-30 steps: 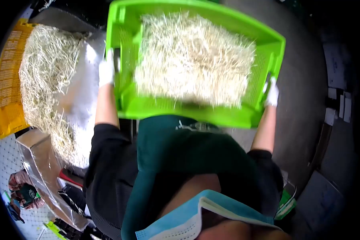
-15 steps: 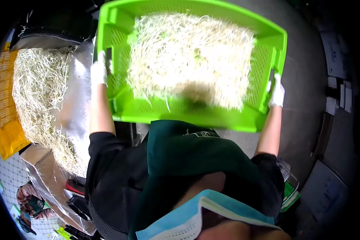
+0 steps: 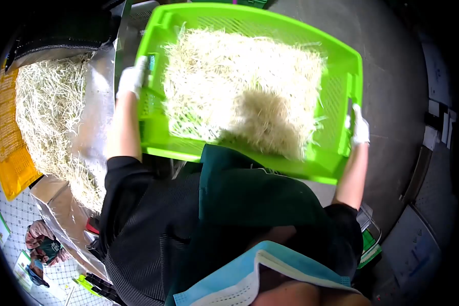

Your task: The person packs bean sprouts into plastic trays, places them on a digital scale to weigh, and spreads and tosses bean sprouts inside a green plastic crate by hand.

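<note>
A bright green perforated crate (image 3: pixel 336 92) is held up in front of my body, tilted slightly so its right end sits lower in view. Inside it lies a thick layer of pale, thin bean sprouts (image 3: pixel 209 76), with a dark shadow across the lower right part. My left hand (image 3: pixel 131 80), in a white glove, grips the crate's left end by the handle opening. At the opposite end my right hand (image 3: pixel 361 127), also gloved in white, has its fingers hooked into the handle slot. Some fingertips are hidden by the crate walls.
To the left, a long heap of sprouts (image 3: pixel 51 97) lies on a metal surface (image 3: pixel 99 86) beside a yellow perforated crate (image 3: pixel 7 158). Dark machinery (image 3: pixel 61 33) stands above the heap. Another person (image 3: pixel 45 247) is at the lower left. Grey floor (image 3: pixel 387 102) extends on the right.
The crate has turned a little clockwise in view, its right end and my right hand now lower. The shadow on the sprouts has grown. Both hands keep their grip.
</note>
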Demonstrator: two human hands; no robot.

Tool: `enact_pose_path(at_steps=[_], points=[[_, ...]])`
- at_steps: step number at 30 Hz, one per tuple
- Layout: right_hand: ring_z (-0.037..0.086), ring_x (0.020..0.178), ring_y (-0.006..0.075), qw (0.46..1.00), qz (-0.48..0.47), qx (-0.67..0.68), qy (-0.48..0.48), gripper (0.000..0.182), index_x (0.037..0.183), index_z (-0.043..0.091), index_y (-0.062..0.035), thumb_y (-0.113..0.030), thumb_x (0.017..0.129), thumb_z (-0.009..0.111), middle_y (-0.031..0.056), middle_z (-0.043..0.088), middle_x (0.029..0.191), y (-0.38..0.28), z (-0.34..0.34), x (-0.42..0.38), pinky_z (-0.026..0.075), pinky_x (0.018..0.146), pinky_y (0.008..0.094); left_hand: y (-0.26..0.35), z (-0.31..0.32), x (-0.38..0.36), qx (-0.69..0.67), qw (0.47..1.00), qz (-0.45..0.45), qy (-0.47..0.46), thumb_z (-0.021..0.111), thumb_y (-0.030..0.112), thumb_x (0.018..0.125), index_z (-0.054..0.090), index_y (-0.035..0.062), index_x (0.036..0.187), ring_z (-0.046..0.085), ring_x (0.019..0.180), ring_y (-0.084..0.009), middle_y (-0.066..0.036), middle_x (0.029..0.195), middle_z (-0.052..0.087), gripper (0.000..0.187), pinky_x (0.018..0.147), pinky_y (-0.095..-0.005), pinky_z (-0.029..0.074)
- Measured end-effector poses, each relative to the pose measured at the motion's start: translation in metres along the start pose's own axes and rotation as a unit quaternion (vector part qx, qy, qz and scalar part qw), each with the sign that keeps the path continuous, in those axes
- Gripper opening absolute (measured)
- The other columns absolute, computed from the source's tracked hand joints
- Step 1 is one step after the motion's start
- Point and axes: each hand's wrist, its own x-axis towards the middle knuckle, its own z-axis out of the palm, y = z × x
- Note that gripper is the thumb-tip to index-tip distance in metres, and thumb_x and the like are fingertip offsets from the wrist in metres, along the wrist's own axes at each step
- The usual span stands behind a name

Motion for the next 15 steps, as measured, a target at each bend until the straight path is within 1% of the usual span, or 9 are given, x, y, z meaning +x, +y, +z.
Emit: enact_pose_path(at_steps=[2, 3, 6, 7, 9, 11, 12, 14, 15], points=[[0.054, 0.057, 0.0104, 0.997, 0.005, 0.035, 0.075, 0.049, 0.095, 0.068, -0.0027, -0.050, 0.082, 0.065, 0.0036, 0.063, 0.072, 0.010, -0.047, -0.002, 0.042, 0.051, 0.0274, 0.027, 0.047, -0.035, 0.010, 0.999, 0.023, -0.044, 0.051, 0.063, 0.083, 0.069, -0.0020, 0.082, 0.058, 0.067, -0.0216, -0.013, 0.072, 0.065, 0.067, 0.071, -0.0345, 0.044], [0.058, 0.062, 0.0122, 0.998, 0.000, 0.008, 0.064, 0.051, 0.100, 0.067, -0.0015, -0.050, 0.085, 0.061, 0.0063, 0.066, 0.079, 0.014, -0.088, 0.007, 0.046, 0.055, 0.0280, 0.060, 0.061, -0.064, 0.038, 0.995, 0.089, -0.036, 0.049, 0.063, 0.084, 0.069, -0.0020, 0.086, 0.059, 0.074, -0.0256, -0.016, 0.077, 0.065, 0.068, 0.077, -0.0359, 0.043], [0.056, 0.059, 0.0134, 0.986, -0.017, 0.141, 0.088, 0.052, 0.096, 0.067, -0.0028, -0.053, 0.087, 0.055, 0.0059, 0.064, 0.075, -0.028, -0.088, -0.012, 0.045, 0.054, 0.0290, 0.113, 0.073, -0.053, 0.055, 0.975, 0.211, -0.026, 0.045, 0.064, 0.085, 0.067, 0.0010, 0.085, 0.057, 0.072, -0.0288, -0.016, 0.077, 0.064, 0.067, 0.073, -0.0387, 0.044], [0.054, 0.057, 0.0129, 0.985, -0.028, 0.134, 0.108, 0.052, 0.094, 0.066, -0.0035, -0.054, 0.086, 0.055, 0.0047, 0.062, 0.072, -0.022, -0.074, 0.008, 0.044, 0.053, 0.0285, 0.118, 0.060, -0.037, -0.031, 0.976, 0.212, -0.038, 0.047, 0.062, 0.085, 0.067, 0.0029, 0.083, 0.057, 0.068, -0.0222, -0.011, 0.072, 0.064, 0.063, 0.068, -0.0356, 0.044], [0.052, 0.056, 0.0119, 0.990, -0.037, 0.091, 0.098, 0.051, 0.091, 0.065, -0.0042, -0.054, 0.085, 0.057, 0.0026, 0.059, 0.069, -0.005, -0.034, 0.035, 0.042, 0.051, 0.0278, 0.134, 0.003, -0.073, -0.029, 0.982, 0.185, 0.020, 0.052, 0.059, 0.085, 0.067, 0.0035, 0.085, 0.055, 0.061, -0.0121, -0.002, 0.066, 0.060, 0.057, 0.059, -0.0298, 0.043], [0.049, 0.055, 0.0110, 0.993, -0.034, 0.101, 0.049, 0.049, 0.089, 0.065, -0.0045, -0.053, 0.084, 0.060, 0.0013, 0.057, 0.068, -0.010, 0.017, 0.009, 0.040, 0.051, 0.0274, 0.088, -0.032, -0.038, -0.130, 0.977, 0.158, 0.060, 0.054, 0.058, 0.085, 0.068, 0.0007, 0.089, 0.053, 0.056, -0.0107, -0.003, 0.068, 0.063, 0.059, 0.053, -0.0282, 0.043], [0.047, 0.054, 0.0104, 0.990, -0.028, 0.133, 0.025, 0.047, 0.089, 0.066, -0.0048, -0.051, 0.083, 0.062, 0.0008, 0.056, 0.068, -0.011, 0.027, -0.016, 0.039, 0.051, 0.0274, 0.078, -0.047, -0.045, 0.003, 0.989, 0.109, 0.101, 0.056, 0.057, 0.084, 0.070, 0.0008, 0.086, 0.053, 0.054, -0.0117, -0.004, 0.066, 0.063, 0.058, 0.052, -0.0298, 0.044], [0.051, 0.054, 0.0108, 0.996, -0.016, 0.052, 0.075, 0.045, 0.094, 0.067, -0.0034, -0.047, 0.082, 0.066, 0.0021, 0.059, 0.070, 0.010, -0.005, -0.014, 0.041, 0.049, 0.0256, 0.042, -0.030, -0.052, 0.020, 0.994, 0.091, 0.061, 0.057, 0.057, 0.084, 0.070, 0.0006, 0.082, 0.052, 0.052, -0.0119, -0.005, 0.063, 0.062, 0.058, 0.053, -0.0292, 0.044], [0.054, 0.054, 0.0110, 0.991, -0.021, 0.111, 0.066, 0.046, 0.096, 0.067, -0.0023, -0.046, 0.083, 0.064, 0.0034, 0.062, 0.071, 0.009, -0.028, -0.023, 0.042, 0.047, 0.0250, 0.043, -0.009, -0.062, -0.012, 0.995, 0.092, 0.046, 0.057, 0.057, 0.083, 0.069, 0.0006, 0.080, 0.051, 0.051, -0.0120, -0.005, 0.063, 0.062, 0.058, 0.054, -0.0290, 0.043]])
